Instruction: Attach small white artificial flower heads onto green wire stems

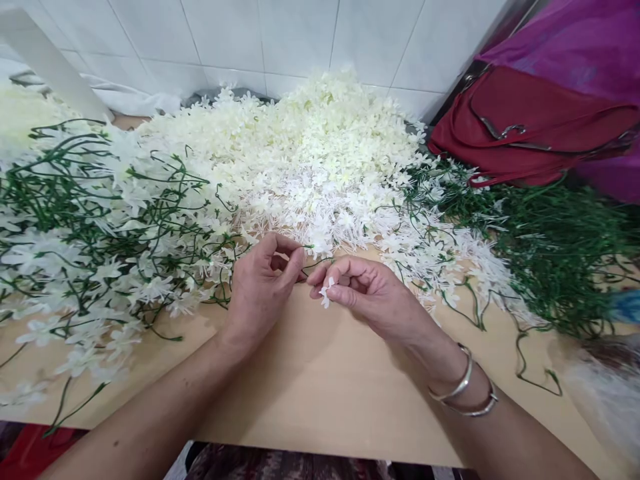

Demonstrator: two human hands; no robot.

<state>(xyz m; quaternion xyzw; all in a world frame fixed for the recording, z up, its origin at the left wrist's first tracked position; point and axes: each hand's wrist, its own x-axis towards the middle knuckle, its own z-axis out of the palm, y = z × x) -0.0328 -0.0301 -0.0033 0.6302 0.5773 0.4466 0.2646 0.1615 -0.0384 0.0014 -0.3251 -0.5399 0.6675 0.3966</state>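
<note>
two hands, both mine, work close together above the table (310, 393), their fingertips near each other. my left hand (263, 283) is pinched narrow: thumb and forefinger are drawn together on a thin green stem (320, 264), and its tip pokes out just past them. the other fingers of that hand curl in behind, and i cannot tell whether they touch anything. the stem runs across the small gap toward my right hand (375, 293).

that hand is closed as well, the thumb laid along the bent forefinger, and between them sits one small white flower (327, 293), its petals showing at the thumb tip. i cannot tell whether the stem and the flower are joined, since my fingers cover the place. two bangles (463, 383) circle my right wrist.

just beyond my fingertips spreads a heap of loose white blossoms (320, 147), banked up toward the tiled wall (300, 40). on the left, beside my left hand, lies a tangle of stemmed flowers (107, 270). to the right is a thick bunch of green stems (555, 247), with a red bag (540, 127) behind it, and one bent loose stem (523, 367) lies nearer me.
</note>
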